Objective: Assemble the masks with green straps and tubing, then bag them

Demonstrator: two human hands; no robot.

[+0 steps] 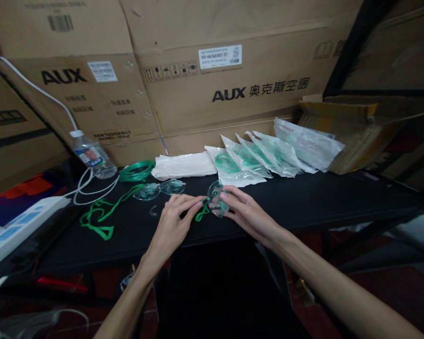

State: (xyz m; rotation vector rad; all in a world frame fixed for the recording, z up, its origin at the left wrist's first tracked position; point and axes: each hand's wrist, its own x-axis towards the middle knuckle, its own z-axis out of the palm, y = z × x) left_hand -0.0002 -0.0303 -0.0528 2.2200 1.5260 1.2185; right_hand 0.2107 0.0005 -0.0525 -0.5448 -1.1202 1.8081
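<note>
My right hand (245, 213) grips a clear plastic mask (216, 200) just above the black table (325, 197), fingers curled round its right side. My left hand (175, 217) pinches a green elastic strap (201, 214) hanging from the mask's left edge. Two more clear masks (159, 189) lie on the table a little to the left of my hands. A coil of green tubing (137, 170) rests behind them, and loose green straps (99, 214) trail toward the left.
Sealed packets with green tubing (261, 157) fan along the back of the table, with a white bag (183, 165) beside them. A water bottle (92, 155) and white cable (88, 186) sit at back left, a power strip (17, 226) at far left. Cardboard boxes (233, 70) form the backdrop.
</note>
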